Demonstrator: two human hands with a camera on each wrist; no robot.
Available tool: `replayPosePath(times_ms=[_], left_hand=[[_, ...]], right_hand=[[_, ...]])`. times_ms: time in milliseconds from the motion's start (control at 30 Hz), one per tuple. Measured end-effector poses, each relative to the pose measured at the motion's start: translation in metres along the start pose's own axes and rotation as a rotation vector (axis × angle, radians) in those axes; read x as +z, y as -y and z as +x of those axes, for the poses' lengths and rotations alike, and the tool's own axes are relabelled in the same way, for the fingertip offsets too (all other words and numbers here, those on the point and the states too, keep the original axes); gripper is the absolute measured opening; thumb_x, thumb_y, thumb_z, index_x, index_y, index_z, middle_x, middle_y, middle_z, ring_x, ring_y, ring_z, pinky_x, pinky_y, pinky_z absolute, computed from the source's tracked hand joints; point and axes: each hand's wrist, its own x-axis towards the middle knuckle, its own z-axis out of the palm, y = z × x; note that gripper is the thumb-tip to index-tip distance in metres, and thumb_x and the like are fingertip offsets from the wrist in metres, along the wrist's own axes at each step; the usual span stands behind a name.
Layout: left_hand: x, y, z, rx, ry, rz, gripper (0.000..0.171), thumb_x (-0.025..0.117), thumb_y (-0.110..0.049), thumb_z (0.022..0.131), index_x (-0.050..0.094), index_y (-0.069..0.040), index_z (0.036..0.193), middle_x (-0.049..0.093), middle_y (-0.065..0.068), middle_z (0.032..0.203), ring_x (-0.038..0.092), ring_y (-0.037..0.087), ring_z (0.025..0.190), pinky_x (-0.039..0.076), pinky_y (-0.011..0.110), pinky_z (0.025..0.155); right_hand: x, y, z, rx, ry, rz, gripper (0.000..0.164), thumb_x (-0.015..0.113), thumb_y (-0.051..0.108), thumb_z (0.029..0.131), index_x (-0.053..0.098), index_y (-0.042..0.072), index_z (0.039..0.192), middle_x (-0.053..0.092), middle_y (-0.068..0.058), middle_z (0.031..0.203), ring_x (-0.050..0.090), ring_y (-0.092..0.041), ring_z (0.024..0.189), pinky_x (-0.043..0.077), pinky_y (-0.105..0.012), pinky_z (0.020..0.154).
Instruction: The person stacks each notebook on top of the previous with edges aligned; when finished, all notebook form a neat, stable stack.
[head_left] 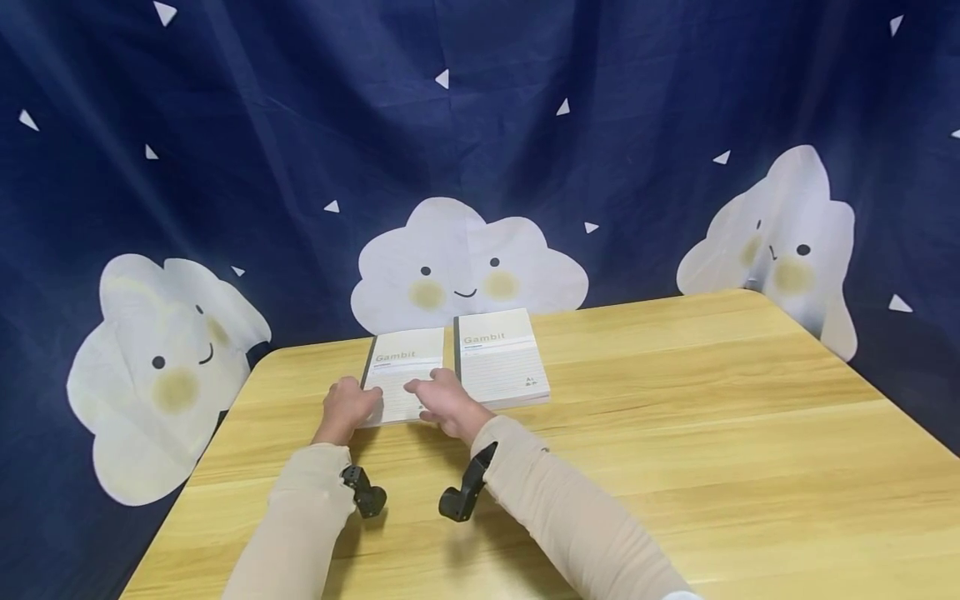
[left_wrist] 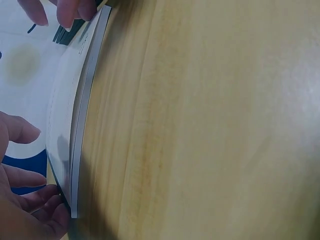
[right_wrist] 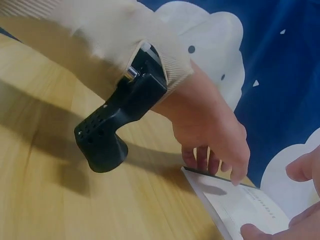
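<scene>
A white notebook point(head_left: 408, 342) printed "Gambit", with a dark spine, lies flat near the table's back edge. My left hand point(head_left: 348, 408) is at its spine side; in the left wrist view those fingers point(left_wrist: 42, 202) touch the spine edge, with the thumb side raised over the cover. On the opposite side, my right hand point(head_left: 447, 402) reaches over the notebook's right edge. In the right wrist view its fingers point(right_wrist: 257, 232) are at the notebook's edge, partly cut off by the frame. Neither hand visibly grips the notebook.
Right of it lies a thicker "Gambit" pile point(head_left: 501, 354), with several dark spines point(left_wrist: 70, 31) in the left wrist view. Black wrist cameras point(head_left: 365, 492) hang from both sleeves. The wooden table point(head_left: 675, 467) extends right; a blue cloud-print curtain point(head_left: 480, 150) hangs behind.
</scene>
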Motion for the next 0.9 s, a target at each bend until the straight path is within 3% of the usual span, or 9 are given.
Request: replayPosePath(times_ms=[333, 433, 600, 900], left_hand=[[-0.003, 0.009, 0.003, -0.035, -0.041, -0.031, 0.023, 0.048, -0.018, 0.083, 0.052, 0.005, 0.087, 0.049, 0.016, 0.082, 0.047, 0.028, 0.075, 0.039, 0.031, 0.059], [-0.004, 0.011, 0.003, -0.050, -0.047, -0.040, 0.025, 0.048, -0.017, 0.083, 0.054, 0.007, 0.089, 0.051, 0.018, 0.083, 0.047, 0.029, 0.074, 0.040, 0.030, 0.058], [-0.005, 0.012, 0.003, -0.065, -0.039, -0.053, 0.031, 0.048, -0.014, 0.082, 0.056, 0.012, 0.097, 0.054, 0.021, 0.086, 0.048, 0.029, 0.074, 0.041, 0.029, 0.057], [-0.006, 0.016, 0.002, -0.110, -0.016, -0.108, 0.027, 0.051, -0.010, 0.081, 0.053, 0.010, 0.100, 0.050, 0.017, 0.085, 0.048, 0.028, 0.076, 0.040, 0.029, 0.058]], right_hand=[[0.004, -0.004, 0.004, 0.030, -0.029, 0.151, 0.075, 0.058, 0.011, 0.088, 0.014, -0.008, 0.146, 0.011, -0.023, 0.154, 0.026, -0.033, 0.136, 0.050, -0.036, 0.093], [0.003, -0.005, 0.005, 0.047, -0.034, 0.192, 0.074, 0.057, 0.010, 0.089, 0.015, -0.007, 0.146, 0.013, -0.022, 0.154, 0.029, -0.031, 0.133, 0.050, -0.033, 0.089], [0.003, -0.005, 0.005, 0.055, -0.043, 0.198, 0.071, 0.057, 0.009, 0.089, 0.017, -0.008, 0.145, 0.019, -0.022, 0.152, 0.038, -0.027, 0.122, 0.050, -0.031, 0.088], [0.003, -0.007, 0.004, 0.044, -0.060, 0.161, 0.068, 0.057, 0.008, 0.089, 0.021, -0.009, 0.144, 0.025, -0.022, 0.149, 0.046, -0.028, 0.114, 0.051, -0.026, 0.082]])
